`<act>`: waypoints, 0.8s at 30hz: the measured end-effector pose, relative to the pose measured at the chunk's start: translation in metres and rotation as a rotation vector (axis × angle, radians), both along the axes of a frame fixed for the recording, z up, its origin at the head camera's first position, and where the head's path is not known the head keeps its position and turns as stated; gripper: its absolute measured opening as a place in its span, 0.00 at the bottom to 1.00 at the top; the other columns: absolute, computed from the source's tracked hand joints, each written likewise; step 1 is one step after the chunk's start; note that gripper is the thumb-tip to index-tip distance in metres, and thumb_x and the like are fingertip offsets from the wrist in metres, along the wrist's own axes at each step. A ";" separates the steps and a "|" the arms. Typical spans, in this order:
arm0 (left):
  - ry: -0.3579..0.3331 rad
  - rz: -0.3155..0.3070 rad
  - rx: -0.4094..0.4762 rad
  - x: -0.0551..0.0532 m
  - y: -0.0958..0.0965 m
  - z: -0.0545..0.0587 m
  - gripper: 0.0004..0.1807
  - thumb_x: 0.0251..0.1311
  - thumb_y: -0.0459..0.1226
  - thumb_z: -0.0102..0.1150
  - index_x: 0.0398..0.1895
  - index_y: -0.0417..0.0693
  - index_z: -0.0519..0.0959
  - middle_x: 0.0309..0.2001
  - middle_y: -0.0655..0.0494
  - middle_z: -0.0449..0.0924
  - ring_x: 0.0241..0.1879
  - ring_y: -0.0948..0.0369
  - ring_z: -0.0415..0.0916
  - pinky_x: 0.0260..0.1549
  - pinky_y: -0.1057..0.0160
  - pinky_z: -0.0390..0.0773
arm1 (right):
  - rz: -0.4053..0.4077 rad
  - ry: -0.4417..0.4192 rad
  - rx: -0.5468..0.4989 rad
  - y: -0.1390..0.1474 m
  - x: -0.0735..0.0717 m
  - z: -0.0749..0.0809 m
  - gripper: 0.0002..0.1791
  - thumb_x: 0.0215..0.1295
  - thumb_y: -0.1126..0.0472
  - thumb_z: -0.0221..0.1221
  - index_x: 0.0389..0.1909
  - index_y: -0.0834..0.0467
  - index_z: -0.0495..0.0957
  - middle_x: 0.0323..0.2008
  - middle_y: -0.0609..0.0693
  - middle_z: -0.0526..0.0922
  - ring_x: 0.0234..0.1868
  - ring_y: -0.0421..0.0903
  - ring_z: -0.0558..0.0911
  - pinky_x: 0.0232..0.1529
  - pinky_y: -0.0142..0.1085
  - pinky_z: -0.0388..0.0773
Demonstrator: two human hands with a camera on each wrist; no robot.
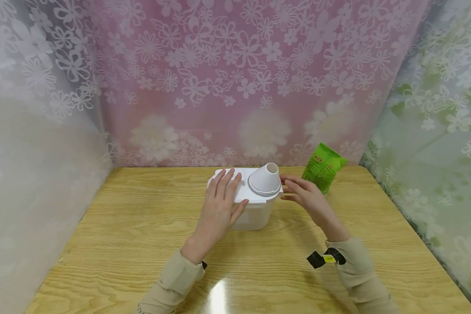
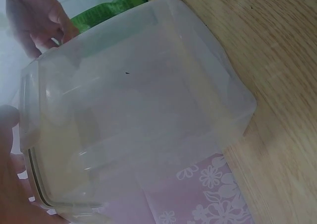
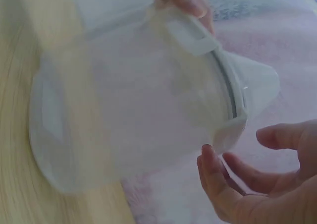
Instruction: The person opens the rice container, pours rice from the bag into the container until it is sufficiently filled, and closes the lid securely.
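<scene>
A translucent plastic storage container (image 1: pixel 252 217) stands upright on the table, with a white lid (image 1: pixel 248 197) on top. Toward the lid's right end rises a white cone-shaped spout or cap (image 1: pixel 264 179), its narrow end up. My left hand (image 1: pixel 218 207) rests across the left part of the lid, fingers extended and thumb over the front edge. At the container's right end is my right hand (image 1: pixel 311 198), its fingertips right by the lid's side clip. In the right wrist view, the right hand's fingers (image 3: pixel 218 177) are loosely bent, the thumb apart from them.
A green printed bag (image 1: pixel 322 168) stands behind the right hand, near the table's back edge. The wooden table (image 1: pixel 141 244) has flowered curtains behind it (image 1: pixel 204 78) and at both sides. A black strap (image 1: pixel 325 258) hangs from the right sleeve.
</scene>
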State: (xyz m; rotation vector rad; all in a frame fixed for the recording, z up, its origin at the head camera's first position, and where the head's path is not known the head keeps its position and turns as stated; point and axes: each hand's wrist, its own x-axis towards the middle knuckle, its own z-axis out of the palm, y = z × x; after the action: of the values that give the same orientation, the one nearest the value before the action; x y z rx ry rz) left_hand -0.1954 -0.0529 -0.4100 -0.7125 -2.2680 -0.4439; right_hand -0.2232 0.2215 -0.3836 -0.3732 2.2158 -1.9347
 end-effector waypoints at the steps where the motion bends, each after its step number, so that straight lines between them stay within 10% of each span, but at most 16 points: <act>1: -0.005 0.002 0.003 0.000 0.000 0.000 0.35 0.71 0.52 0.53 0.73 0.40 0.65 0.73 0.39 0.64 0.74 0.43 0.58 0.68 0.38 0.63 | 0.021 -0.038 -0.037 0.000 -0.002 0.000 0.30 0.81 0.53 0.49 0.71 0.71 0.64 0.64 0.56 0.73 0.53 0.38 0.81 0.56 0.35 0.80; 10: 0.004 0.000 0.014 0.000 0.000 0.000 0.34 0.72 0.52 0.52 0.73 0.40 0.66 0.72 0.39 0.64 0.74 0.43 0.58 0.68 0.38 0.63 | 0.143 -0.406 -0.468 0.006 -0.009 0.001 0.20 0.81 0.65 0.45 0.41 0.54 0.88 0.50 0.49 0.79 0.52 0.46 0.80 0.57 0.35 0.79; 24: -0.003 -0.003 0.017 0.000 0.001 0.000 0.35 0.70 0.51 0.56 0.73 0.40 0.66 0.72 0.39 0.64 0.73 0.42 0.59 0.67 0.37 0.64 | 0.150 -0.478 -0.533 0.004 -0.015 -0.005 0.24 0.81 0.67 0.41 0.37 0.58 0.87 0.52 0.50 0.77 0.51 0.44 0.78 0.54 0.34 0.78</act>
State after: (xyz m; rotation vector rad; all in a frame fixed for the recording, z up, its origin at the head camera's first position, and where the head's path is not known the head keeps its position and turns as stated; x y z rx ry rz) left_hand -0.1951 -0.0520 -0.4100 -0.7074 -2.2639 -0.4655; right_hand -0.2382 0.2259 -0.3884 -0.1153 1.3362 -2.2185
